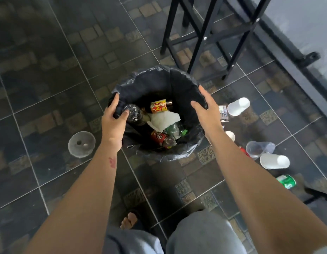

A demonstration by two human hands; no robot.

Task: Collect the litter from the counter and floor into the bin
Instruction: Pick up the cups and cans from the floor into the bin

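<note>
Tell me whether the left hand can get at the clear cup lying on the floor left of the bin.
Probably yes: the left hand only grips the bin liner's rim, and bare tile separates it from the clear cup.

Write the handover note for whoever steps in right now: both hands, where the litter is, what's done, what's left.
Left hand: gripping the bin liner at the rim.
Right hand: open on the opposite rim, holding no litter.
Bin: on the floor between the hands.
Done: bottles, a tissue and a can are inside.
Left: clear cup to the bin's left; on its right, white cups, a clear cup, a small carton and a green can.
Counter is out of view.
</note>
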